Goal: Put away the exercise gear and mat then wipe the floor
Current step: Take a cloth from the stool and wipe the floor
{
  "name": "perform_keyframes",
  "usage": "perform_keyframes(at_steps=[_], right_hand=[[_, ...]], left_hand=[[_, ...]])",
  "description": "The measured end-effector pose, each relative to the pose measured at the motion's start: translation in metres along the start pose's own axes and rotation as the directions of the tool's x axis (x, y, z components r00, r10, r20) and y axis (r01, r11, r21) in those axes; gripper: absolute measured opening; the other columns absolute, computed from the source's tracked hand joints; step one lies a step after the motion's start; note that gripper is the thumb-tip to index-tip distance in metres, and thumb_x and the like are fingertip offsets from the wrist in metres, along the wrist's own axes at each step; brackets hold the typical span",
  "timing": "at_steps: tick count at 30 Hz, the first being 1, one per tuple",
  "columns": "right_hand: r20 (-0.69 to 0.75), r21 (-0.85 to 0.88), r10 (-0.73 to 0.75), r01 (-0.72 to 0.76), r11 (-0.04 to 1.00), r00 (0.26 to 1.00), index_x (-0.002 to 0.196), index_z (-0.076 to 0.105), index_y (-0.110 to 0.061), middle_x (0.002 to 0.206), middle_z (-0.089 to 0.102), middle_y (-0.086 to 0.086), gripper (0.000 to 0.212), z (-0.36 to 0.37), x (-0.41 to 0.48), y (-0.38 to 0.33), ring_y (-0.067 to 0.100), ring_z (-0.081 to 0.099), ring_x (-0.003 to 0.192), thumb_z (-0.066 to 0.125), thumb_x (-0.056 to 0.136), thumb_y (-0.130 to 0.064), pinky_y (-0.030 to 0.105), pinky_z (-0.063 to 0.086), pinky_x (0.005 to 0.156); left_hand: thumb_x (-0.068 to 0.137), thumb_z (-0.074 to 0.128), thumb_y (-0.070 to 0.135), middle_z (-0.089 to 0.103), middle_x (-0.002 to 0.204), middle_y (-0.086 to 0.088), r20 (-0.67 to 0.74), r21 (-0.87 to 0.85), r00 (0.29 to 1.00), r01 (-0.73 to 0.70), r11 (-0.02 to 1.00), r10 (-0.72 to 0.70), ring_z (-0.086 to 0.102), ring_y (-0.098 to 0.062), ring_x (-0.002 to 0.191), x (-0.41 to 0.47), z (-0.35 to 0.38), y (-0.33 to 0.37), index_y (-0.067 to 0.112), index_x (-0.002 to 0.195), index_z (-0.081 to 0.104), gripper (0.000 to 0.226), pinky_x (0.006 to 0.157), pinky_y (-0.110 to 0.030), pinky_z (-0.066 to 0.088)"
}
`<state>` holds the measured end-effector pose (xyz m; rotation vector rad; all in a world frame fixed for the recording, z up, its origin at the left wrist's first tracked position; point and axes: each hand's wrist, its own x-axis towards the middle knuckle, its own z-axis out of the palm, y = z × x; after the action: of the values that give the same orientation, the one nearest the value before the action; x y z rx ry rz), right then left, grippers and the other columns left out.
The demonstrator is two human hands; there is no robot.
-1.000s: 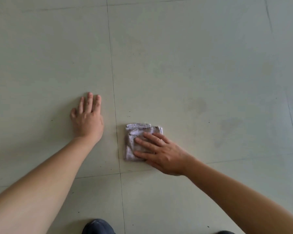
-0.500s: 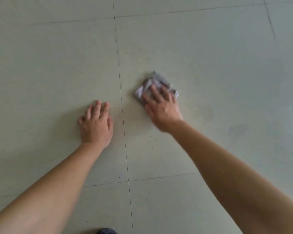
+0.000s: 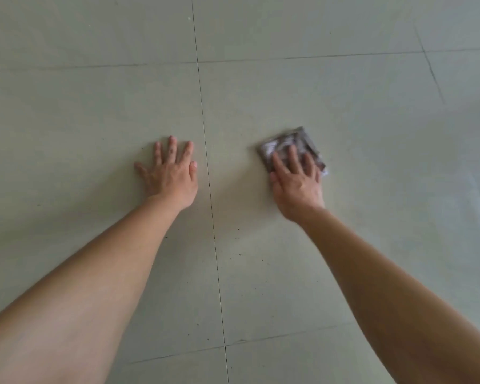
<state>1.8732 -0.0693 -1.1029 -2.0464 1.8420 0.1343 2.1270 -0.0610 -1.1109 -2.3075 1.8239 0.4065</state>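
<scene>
A small folded grey-and-white cloth [image 3: 287, 145] lies flat on the pale tiled floor [image 3: 344, 92], right of centre. My right hand [image 3: 297, 184] presses down on its near half with the fingers spread over it. My left hand [image 3: 171, 173] rests flat on the floor to the left, palm down, fingers apart, holding nothing. A dark grout line [image 3: 209, 189] runs between the two hands. No exercise gear or mat is in view.
Only large pale tiles with thin grout lines fill the view. Small dark specks [image 3: 239, 254] dot the tile nearer to me, between my forearms.
My right hand has slid the cloth away from me and then to the right across the tile. The left hand has stayed planted on the floor.
</scene>
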Motion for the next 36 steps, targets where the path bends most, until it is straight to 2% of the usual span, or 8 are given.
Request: perform_keyframes(at_steps=[4, 7, 13, 17, 23, 28, 31, 36], right_hand=[[0.099, -0.087, -0.383, 0.391, 0.916, 0.918, 0.157, 0.017, -0.041, 0.168, 0.0, 0.0, 0.052, 0.029, -0.058, -0.04, 0.033, -0.007, 0.153, 0.024, 0.106, -0.045, 0.047, -0.005, 0.124], [0.157, -0.096, -0.462, 0.479, 0.873, 0.873, 0.156, 0.023, -0.04, 0.168, 0.005, 0.0, 0.05, 0.034, -0.081, -0.027, 0.03, -0.003, 0.154, 0.028, 0.107, -0.041, 0.047, 0.005, 0.125], [0.239, -0.134, -0.418, 0.456, 0.88, 0.876, 0.156, 0.026, -0.04, 0.168, 0.008, 0.0, 0.05, 0.017, -0.105, 0.005, 0.027, 0.003, 0.155, 0.03, 0.105, -0.041, 0.049, 0.021, 0.122], [0.263, -0.114, -0.468, 0.509, 0.853, 0.844, 0.156, 0.021, -0.044, 0.168, 0.003, -0.003, 0.051, 0.012, -0.083, 0.008, 0.027, 0.0, 0.155, 0.021, 0.105, -0.046, 0.047, 0.011, 0.125], [0.092, -0.154, -0.494, 0.503, 0.851, 0.865, 0.156, 0.018, -0.043, 0.168, 0.007, 0.001, 0.052, -0.014, 0.061, -0.015, 0.031, 0.004, 0.154, 0.02, 0.105, -0.051, 0.043, 0.003, 0.124], [0.031, -0.072, -0.319, 0.321, 0.944, 0.947, 0.157, 0.018, -0.039, 0.168, 0.005, 0.003, 0.052, -0.018, 0.116, -0.047, 0.036, 0.001, 0.153, 0.025, 0.106, -0.044, 0.047, 0.004, 0.124], [-0.008, -0.103, -0.55, 0.546, 0.831, 0.835, 0.154, 0.033, -0.035, 0.165, 0.022, 0.005, 0.05, 0.003, 0.066, -0.034, 0.041, 0.014, 0.151, 0.033, 0.104, -0.04, 0.051, 0.012, 0.122], [0.108, -0.104, -0.724, 0.732, 0.673, 0.681, 0.155, 0.03, -0.039, 0.167, 0.015, -0.001, 0.048, 0.015, 0.022, 0.01, 0.031, 0.007, 0.154, 0.032, 0.106, -0.041, 0.046, 0.007, 0.125]], left_hand=[[0.103, 0.017, 0.042, -0.005, 0.165, 0.006, 0.015, -0.026, 1.0, 0.012, 1.0, -0.011, -0.003, -0.027, 0.151, 0.0, 0.003, -0.001, 0.039, 0.154, 0.006, 0.052, 0.111, -0.07, 0.01], [0.103, 0.017, 0.043, -0.01, 0.164, 0.008, 0.087, -0.032, 0.996, -0.002, 0.999, 0.005, -0.007, -0.026, 0.151, 0.002, -0.007, -0.004, 0.041, 0.154, 0.003, 0.053, 0.111, -0.07, 0.011], [0.103, 0.018, 0.04, -0.022, 0.161, 0.008, 0.262, -0.04, 0.964, -0.023, 0.999, 0.033, -0.014, -0.027, 0.15, 0.003, -0.029, -0.005, 0.041, 0.153, -0.01, 0.057, 0.111, -0.07, 0.012], [0.103, 0.017, 0.041, -0.022, 0.161, 0.008, 0.235, -0.02, 0.972, -0.011, 1.0, 0.015, -0.014, -0.025, 0.15, 0.002, -0.025, -0.005, 0.041, 0.153, -0.01, 0.056, 0.111, -0.069, 0.012], [0.103, 0.019, 0.039, -0.011, 0.163, 0.012, 0.092, -0.035, 0.996, -0.006, 0.999, 0.009, -0.007, -0.021, 0.151, 0.002, -0.008, -0.008, 0.043, 0.153, 0.002, 0.053, 0.112, -0.066, 0.016], [0.102, 0.023, 0.039, 0.028, 0.16, 0.002, -0.149, -0.078, 0.989, -0.031, 0.997, 0.019, 0.027, -0.029, 0.144, 0.002, 0.001, -0.005, 0.032, 0.147, 0.038, 0.047, 0.106, -0.061, 0.026], [0.099, 0.026, 0.04, 0.04, 0.153, -0.009, -0.289, -0.069, 0.957, -0.048, 0.996, 0.026, 0.041, -0.037, 0.134, 0.013, 0.008, -0.01, 0.02, 0.141, 0.048, 0.052, 0.107, -0.063, 0.025], [0.096, 0.02, 0.044, 0.017, 0.163, -0.006, -0.249, -0.136, 0.967, 0.019, 0.991, -0.053, 0.014, -0.03, 0.15, 0.046, 0.01, -0.007, 0.026, 0.152, 0.03, 0.059, 0.112, -0.066, 0.01]])
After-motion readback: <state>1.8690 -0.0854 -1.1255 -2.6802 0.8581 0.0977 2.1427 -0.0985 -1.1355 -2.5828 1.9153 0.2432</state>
